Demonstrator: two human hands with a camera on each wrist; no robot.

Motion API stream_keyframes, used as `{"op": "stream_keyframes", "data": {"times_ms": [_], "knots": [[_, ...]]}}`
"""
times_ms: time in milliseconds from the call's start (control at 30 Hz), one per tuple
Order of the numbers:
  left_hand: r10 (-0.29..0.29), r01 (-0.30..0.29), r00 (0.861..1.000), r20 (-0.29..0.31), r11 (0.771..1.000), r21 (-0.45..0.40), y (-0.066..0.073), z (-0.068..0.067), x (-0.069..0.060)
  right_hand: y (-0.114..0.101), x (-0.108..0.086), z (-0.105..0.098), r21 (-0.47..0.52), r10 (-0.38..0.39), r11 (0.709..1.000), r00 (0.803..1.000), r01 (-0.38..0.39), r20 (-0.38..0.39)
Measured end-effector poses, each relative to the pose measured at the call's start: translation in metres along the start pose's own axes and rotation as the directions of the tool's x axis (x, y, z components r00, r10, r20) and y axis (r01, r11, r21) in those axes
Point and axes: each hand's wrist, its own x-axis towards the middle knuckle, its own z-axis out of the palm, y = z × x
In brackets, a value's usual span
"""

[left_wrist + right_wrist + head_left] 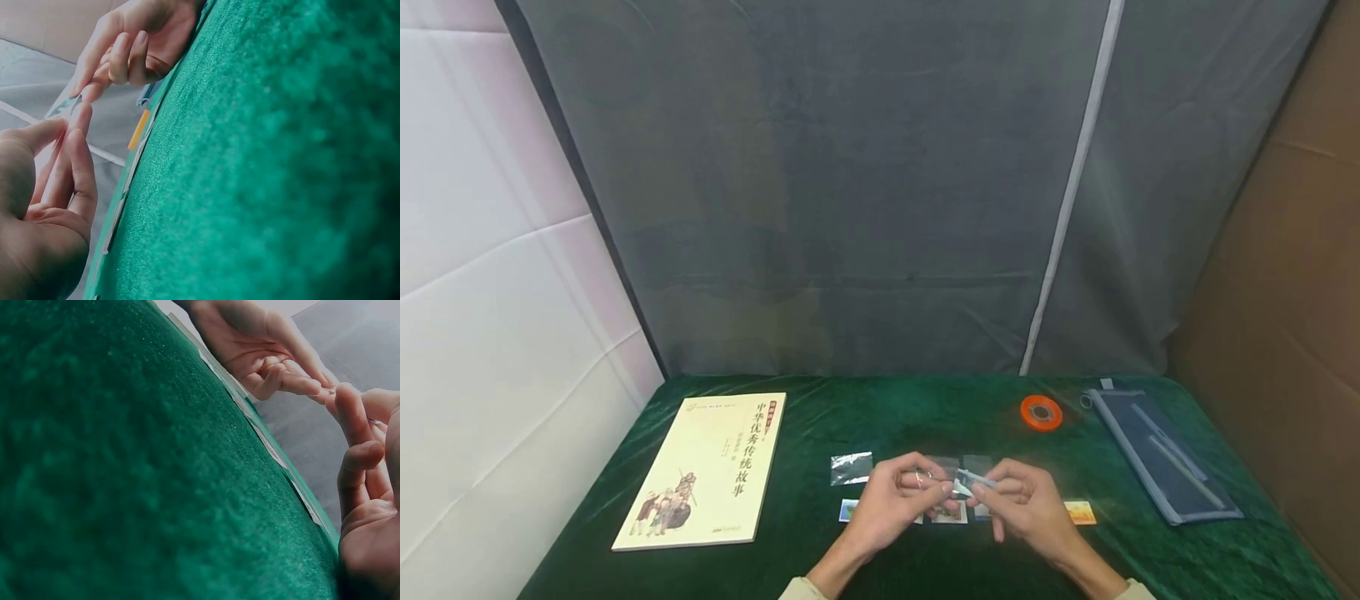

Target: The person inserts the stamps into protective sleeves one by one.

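Observation:
Over the middle of the green cloth, the left hand (895,498) and right hand (1024,507) meet in the head view. Between their thumbs and fingers they pinch a small clear sleeve with a bluish piece (973,481) at it; whether the piece is inside cannot be told. In the left wrist view the sleeve (65,107) spans from the left hand (53,194) to the right hand (140,44). The right wrist view shows the fingertips of the left hand (269,353) and right hand (369,481) close together, the sleeve mostly hidden.
Below the hands lie several small picture cards, one orange card (1080,512) at the right and one blue card (847,509) at the left. Clear sleeves (852,468) lie behind them. A book (703,471) is at left; an orange ring (1041,412) and zip pouch (1165,458) are at right.

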Motion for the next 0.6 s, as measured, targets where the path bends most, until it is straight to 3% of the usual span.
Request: {"op": "stream_keyframes", "data": {"times_ms": [367, 600], "knots": [[0.014, -0.014, 1.0, 0.006, 0.999, 0.044, -0.0007, -0.0006, -0.0001, 0.0, -0.0001, 0.0011, 0.022, -0.008, 1.0, 0.999, 0.007, 0.035], [0.018, -0.013, 0.999, -0.047, 0.994, 0.11, 0.0018, 0.0024, -0.0008, 0.0018, -0.0002, -0.0004, 0.017, 0.006, 1.0, 1.0, -0.006, 0.03]]}}
